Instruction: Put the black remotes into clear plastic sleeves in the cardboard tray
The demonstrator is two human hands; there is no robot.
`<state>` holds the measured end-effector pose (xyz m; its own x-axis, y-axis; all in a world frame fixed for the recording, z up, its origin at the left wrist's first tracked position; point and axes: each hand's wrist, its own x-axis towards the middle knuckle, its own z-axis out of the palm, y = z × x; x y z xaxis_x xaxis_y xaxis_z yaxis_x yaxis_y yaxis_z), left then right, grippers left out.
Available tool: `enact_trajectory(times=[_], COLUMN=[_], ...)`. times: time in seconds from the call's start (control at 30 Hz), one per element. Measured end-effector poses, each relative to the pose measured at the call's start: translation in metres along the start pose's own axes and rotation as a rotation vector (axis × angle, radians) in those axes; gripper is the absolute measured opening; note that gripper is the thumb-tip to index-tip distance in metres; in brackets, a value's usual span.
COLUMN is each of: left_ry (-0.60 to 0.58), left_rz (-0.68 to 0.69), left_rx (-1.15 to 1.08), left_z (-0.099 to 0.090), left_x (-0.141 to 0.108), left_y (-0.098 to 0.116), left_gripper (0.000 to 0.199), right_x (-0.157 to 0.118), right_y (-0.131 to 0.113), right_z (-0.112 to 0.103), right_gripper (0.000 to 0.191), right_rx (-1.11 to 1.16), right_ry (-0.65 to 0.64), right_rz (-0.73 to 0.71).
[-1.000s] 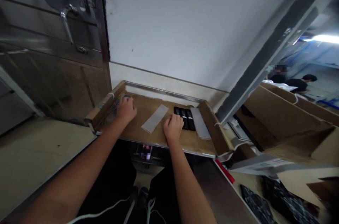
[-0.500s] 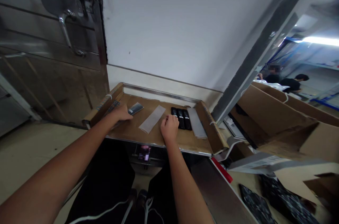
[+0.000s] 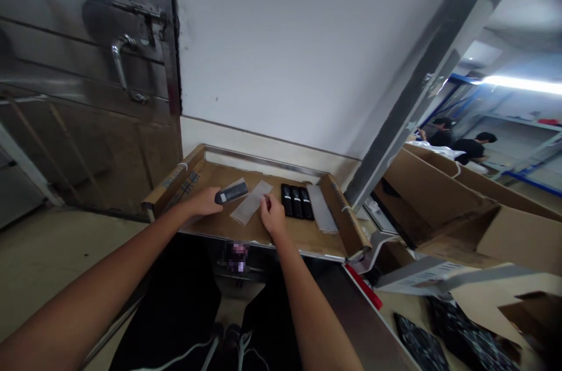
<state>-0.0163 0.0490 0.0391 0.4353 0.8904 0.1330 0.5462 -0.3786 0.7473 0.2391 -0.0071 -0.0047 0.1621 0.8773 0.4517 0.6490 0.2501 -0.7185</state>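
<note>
My left hand grips one end of a dark flat item in a clear sleeve, raised a little over the cardboard-lined tray. My right hand has its fingers curled at the upper right edge of a pale translucent sleeve; what they hold, if anything, is too small to tell. Right of that hand, three black items with small white labels lie side by side. A stack of pale sleeves lies beside them, along the tray's right wall.
A metal door with a handle stands at the left. Large open cardboard boxes are at the right, with dark patterned packages on the floor below. Two people are farther back at the right.
My left hand has moved right and lifted the dark item. My right hand has shifted left, from the black items to the pale sleeve. The camera view has turned slightly.
</note>
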Motion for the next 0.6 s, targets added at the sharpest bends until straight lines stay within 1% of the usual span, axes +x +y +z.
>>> enact_trajectory(times=[0.07,0.13,0.17,0.27,0.43,0.53,0.6], left_ry=[-0.073,-0.076,-0.066,-0.054,-0.033,0.022,0.057], left_rz=[0.089,0.119,0.124,0.157,0.234,0.228,0.214], left_rx=[0.021,0.026,0.007,-0.079,-0.157,-0.151,-0.177], left_z=[0.003,0.007,0.009,0.016,0.024,0.03,0.036], left_x=[-0.007,-0.011,-0.012,-0.01,-0.001,0.004,0.007], left_y=[0.006,0.011,0.013,0.017,0.02,0.019,0.016], left_gripper=[0.027,0.025,0.026,0.035,0.046,0.046,0.049], right_x=[0.004,0.008,0.01,0.017,0.033,0.043,0.05], right_y=[-0.009,-0.021,-0.027,-0.044,-0.058,-0.063,-0.07], right_z=[0.002,0.0,-0.002,-0.014,-0.034,-0.035,-0.032], right_gripper=[0.038,0.044,0.046,0.047,0.04,0.033,0.03], right_rx=[0.235,0.395,0.432,0.422,0.314,0.316,0.34], right_ry=[-0.145,-0.246,-0.267,-0.265,-0.206,-0.169,-0.188], right_rz=[0.091,0.143,0.156,0.147,0.032,0.012,0.023])
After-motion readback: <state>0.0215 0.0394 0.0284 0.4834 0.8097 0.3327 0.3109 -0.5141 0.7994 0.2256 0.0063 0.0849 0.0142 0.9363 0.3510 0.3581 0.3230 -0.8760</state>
